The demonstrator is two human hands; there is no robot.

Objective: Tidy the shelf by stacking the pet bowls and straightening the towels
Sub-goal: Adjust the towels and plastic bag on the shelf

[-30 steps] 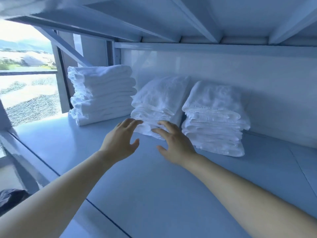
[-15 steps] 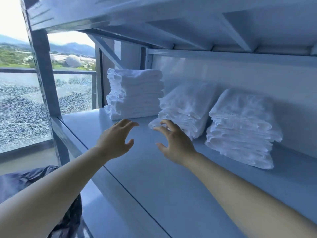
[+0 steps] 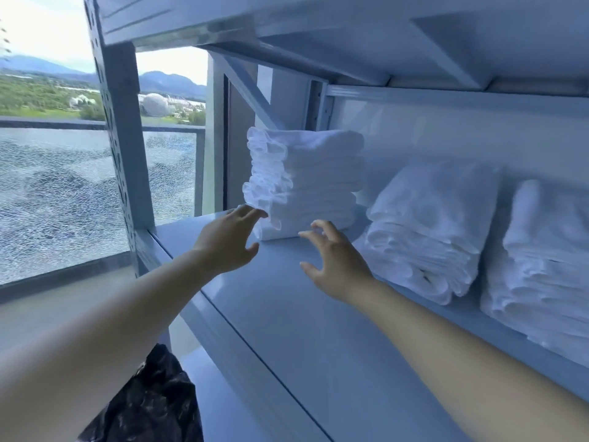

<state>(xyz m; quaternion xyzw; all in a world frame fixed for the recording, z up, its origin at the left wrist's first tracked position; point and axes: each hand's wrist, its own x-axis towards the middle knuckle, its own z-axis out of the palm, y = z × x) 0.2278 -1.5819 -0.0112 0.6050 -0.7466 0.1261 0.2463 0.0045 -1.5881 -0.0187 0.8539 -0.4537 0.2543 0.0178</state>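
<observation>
The pale shelf board runs from the lower middle of the frame up to the right, its front lip cutting a long diagonal, and a wide bare strip of it lies open between that lip and the towels. The upper shelf closes in overhead across the top, so the room above the piles is low. A perforated upright post stands at the left, at the board's corner, with a glass balcony panel behind it. Three piles of folded white towels sit along the back: the right stack slumps at the frame's right edge, the middle stack leans just beside it, and the left stack stands squarer in the centre, its ruffled edges facing left. A black bag lies low at the bottom left, under the board. The left hand has its fingers apart and nearly straight, tips at the left stack's lower left corner; contact is hard to tell. The right hand hovers with fingers spread and lightly bent, holding nothing, just before the same stack's front bottom edge.
</observation>
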